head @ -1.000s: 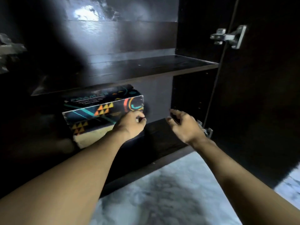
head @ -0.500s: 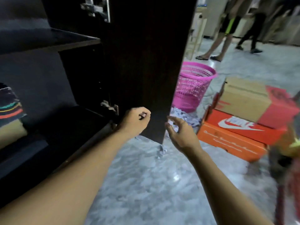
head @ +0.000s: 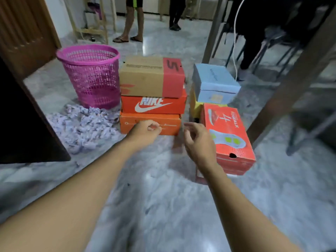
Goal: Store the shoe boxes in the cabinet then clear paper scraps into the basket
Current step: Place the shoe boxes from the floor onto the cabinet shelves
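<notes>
So the left hand point(head: 145, 130) had its grip curled in tight, thumb against the forefinger, holding nothing. It sat right in front of the bottom orange box point(head: 169, 123), but I couldn't tell if it actually touched it. The right hand point(head: 198, 140) had a loose, half-wide grip with its fingers relaxed, also holding nothing, just beside the red box point(head: 231, 140) with the big 4 on it.

A second before, the left hand was on a patterned box inside the cabinet. Since then both hands had pulled out and the view had swung round to the piles on the floor point(head: 163, 206). Only the dark cabinet door point(head: 27, 124) showed at the left edge.

The orange box carried the Nike box point(head: 154, 104) and a brown and red box point(head: 145, 77) on top. To the right, a blue box point(head: 214, 82) sat on a yellow box point(head: 195, 106). The pink basket point(head: 89, 75) stood left of the stack, with the paper scraps point(head: 81, 126) heaped on the floor in front of it.
</notes>
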